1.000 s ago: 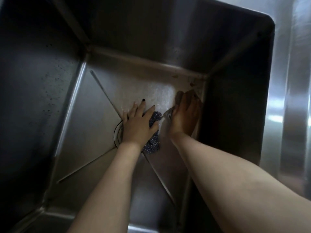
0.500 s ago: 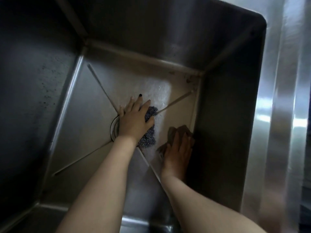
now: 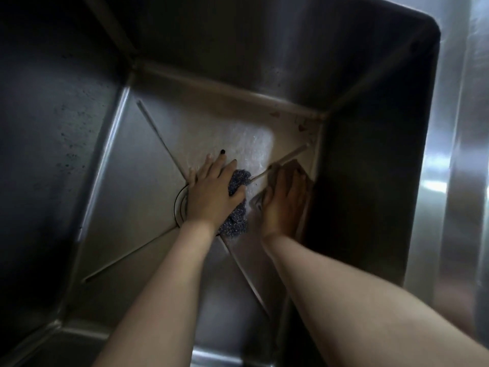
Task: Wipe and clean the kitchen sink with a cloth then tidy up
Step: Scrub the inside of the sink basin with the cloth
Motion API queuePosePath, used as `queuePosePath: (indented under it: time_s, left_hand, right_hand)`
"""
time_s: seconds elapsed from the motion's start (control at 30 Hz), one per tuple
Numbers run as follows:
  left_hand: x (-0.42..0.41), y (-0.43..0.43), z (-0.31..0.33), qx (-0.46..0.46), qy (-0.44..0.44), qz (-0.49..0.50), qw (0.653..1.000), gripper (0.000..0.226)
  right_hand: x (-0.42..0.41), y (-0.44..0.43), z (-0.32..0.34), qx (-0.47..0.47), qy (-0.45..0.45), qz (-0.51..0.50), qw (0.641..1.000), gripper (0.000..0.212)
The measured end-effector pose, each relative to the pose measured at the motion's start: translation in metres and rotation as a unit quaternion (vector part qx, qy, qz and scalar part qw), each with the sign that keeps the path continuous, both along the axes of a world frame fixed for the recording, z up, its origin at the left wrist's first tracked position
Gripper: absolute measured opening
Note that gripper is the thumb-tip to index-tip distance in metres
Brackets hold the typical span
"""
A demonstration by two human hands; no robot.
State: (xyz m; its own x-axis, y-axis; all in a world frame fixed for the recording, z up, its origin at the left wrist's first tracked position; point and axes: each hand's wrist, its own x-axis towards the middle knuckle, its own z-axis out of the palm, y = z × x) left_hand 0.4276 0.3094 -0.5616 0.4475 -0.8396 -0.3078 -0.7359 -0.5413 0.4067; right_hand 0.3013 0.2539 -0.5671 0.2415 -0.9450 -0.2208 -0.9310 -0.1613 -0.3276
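I look down into a deep steel sink (image 3: 148, 197). My left hand (image 3: 211, 192) lies flat with straight fingers on a dark steel-wool scourer (image 3: 235, 221), over the round drain (image 3: 180, 205) at the middle of the floor. My right hand (image 3: 284, 200) presses a brownish cloth (image 3: 296, 165) flat onto the sink floor beside the right wall. The cloth shows beyond the fingertips and at the thumb side; the rest is hidden under the hand. A patch of white suds (image 3: 254, 144) lies beyond both hands.
Dark specks dot the left sink wall (image 3: 60, 128). Brown residue marks sit in the far right floor corner (image 3: 304, 123). The steel counter rim (image 3: 455, 181) runs along the right.
My right hand with the cloth slid back toward me along the right wall, then forward again. My left hand stayed on the scourer over the drain.
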Motion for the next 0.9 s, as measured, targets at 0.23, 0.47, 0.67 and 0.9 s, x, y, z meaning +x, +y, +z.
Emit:
queuePosePath:
  time_s: [0.23, 0.47, 0.67, 0.9]
  left_hand:
    - [0.0, -0.001, 0.001, 0.01, 0.005, 0.002, 1.0, 0.06]
    - [-0.001, 0.0, 0.002, 0.013, 0.001, 0.004, 1.0, 0.061]
    - [-0.001, -0.001, 0.003, 0.015, -0.003, 0.006, 1.0, 0.061]
    - [0.0, -0.008, 0.012, 0.008, 0.019, 0.029, 0.999, 0.059]
  right_hand:
    - [0.02, -0.055, -0.004, -0.026, 0.007, 0.027, 0.999, 0.049]
    - [0.0, -0.008, 0.002, -0.013, -0.02, 0.022, 0.999, 0.048]
    - [-0.013, 0.028, -0.002, 0.02, 0.004, 0.008, 1.0, 0.049]
    - [0.013, -0.011, 0.0, -0.008, -0.011, 0.026, 1.0, 0.049]
